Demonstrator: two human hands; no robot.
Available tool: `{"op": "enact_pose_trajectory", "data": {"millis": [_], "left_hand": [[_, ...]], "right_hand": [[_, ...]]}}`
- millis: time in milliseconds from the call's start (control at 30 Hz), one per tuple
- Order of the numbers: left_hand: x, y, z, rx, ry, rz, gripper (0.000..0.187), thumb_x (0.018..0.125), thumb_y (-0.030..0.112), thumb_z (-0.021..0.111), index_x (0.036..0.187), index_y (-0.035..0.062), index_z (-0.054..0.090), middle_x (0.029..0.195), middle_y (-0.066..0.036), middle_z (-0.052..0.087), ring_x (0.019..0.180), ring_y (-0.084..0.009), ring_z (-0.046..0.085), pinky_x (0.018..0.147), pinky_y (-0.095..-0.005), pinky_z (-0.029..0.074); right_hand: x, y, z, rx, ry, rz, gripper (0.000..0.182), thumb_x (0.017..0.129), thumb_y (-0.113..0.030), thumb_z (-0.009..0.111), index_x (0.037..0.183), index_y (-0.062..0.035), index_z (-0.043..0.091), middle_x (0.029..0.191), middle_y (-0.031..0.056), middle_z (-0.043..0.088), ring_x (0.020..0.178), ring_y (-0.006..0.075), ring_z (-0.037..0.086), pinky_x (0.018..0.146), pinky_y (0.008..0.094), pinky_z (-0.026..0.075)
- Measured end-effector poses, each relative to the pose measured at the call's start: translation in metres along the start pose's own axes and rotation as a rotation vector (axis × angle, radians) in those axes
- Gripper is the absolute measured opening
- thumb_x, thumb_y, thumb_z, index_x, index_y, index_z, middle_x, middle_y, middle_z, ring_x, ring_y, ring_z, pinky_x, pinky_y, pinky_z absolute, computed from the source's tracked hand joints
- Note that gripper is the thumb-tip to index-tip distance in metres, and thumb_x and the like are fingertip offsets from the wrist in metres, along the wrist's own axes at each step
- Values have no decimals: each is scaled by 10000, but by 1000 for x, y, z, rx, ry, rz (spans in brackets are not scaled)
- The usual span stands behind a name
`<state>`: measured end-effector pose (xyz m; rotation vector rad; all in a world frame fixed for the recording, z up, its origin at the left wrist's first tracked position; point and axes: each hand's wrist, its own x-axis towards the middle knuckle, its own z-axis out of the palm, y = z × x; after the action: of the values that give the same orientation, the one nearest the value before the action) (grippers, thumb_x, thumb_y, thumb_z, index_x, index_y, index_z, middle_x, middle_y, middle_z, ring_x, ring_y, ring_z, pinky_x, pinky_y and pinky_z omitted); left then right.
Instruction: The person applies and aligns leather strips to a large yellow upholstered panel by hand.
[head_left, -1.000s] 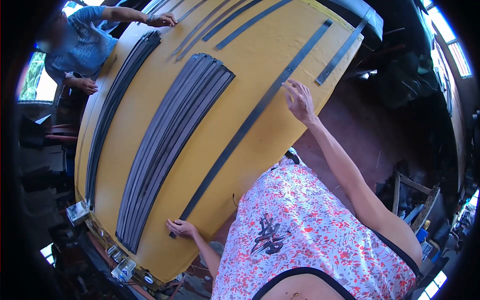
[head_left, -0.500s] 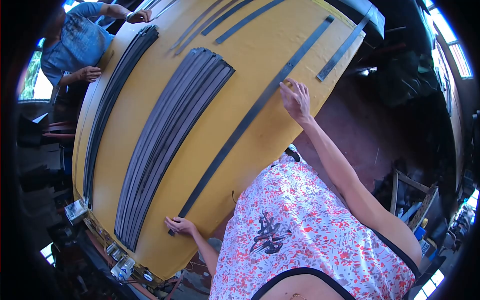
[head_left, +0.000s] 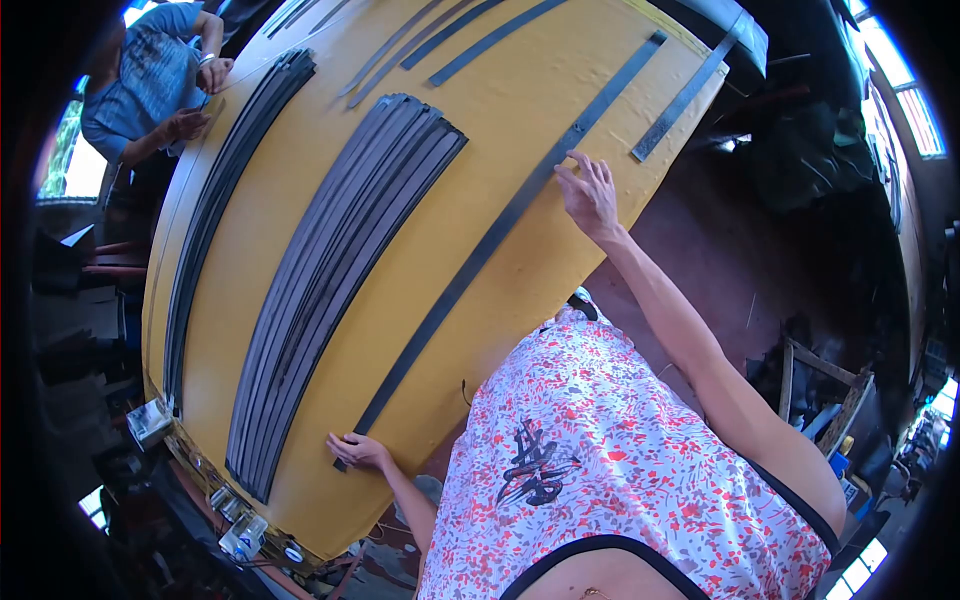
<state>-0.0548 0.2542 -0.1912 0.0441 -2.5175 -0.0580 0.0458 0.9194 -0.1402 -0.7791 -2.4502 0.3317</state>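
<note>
A long dark flat strip [head_left: 470, 262] lies slantwise across the yellow-covered table [head_left: 500, 340]. At its near end, my left hand [head_left: 360, 450] reaches across it, fingers stretched out and touching it; the strip's tip shows just below the hand. Farther up, my right hand [head_left: 590, 195] is at the strip's right edge. Its fingers are bent and apart, with thumb and index fingertips at the edge. Left of this strip is a wide bundle of grey-black strips [head_left: 340, 270], side by side and overlapping.
Another dark stack of strips [head_left: 225, 200] lies at the table's far side. There a co-worker [head_left: 155, 85] in a blue shirt has both hands near a thin line. A short strip [head_left: 680, 110] lies at the right edge. Small containers [head_left: 240, 535] stand by the lower-left table edge.
The co-worker's hands have come closer together, with the upper one moving down and left. My right hand has shifted very slightly left; my left hand and the strip stay almost in place.
</note>
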Motion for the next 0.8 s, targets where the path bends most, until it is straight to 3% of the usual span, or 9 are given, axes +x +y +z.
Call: {"op": "enact_pose_trajectory", "data": {"millis": [400,467,600,800], "left_hand": [[2,4,-3,28,-15,-16,339,962,129,524,1282,39,590,1314,-224,593,1182,-376,588,970,-488,456],[2,7,-5,35,-24,-23,339,962,129,522,1282,39,590,1313,-225,593,1181,-375,589,969,-486,457],[3,8,-6,30,-34,-27,340,963,128,522,1284,41,589,1314,-223,593,1186,-373,588,972,-487,456],[1,2,0,29,-34,-37,343,964,131,522,1291,48,589,1323,-216,590,1194,-366,585,981,-484,451]], "right_hand": [[9,6,-7,110,-44,34,248,846,-122,662,1090,-169,656,1166,38,639,1111,233,585,990,410,386],[12,10,-6,219,-63,181,254,852,-109,650,1099,-171,646,1117,32,663,1081,236,607,988,413,389],[23,16,-8,255,-92,193,263,853,-87,638,1105,-162,644,1086,35,676,1047,239,625,972,409,403],[28,20,-13,132,-153,-5,222,846,-60,646,1046,-135,706,1056,34,668,1002,239,627,910,385,450]]}}
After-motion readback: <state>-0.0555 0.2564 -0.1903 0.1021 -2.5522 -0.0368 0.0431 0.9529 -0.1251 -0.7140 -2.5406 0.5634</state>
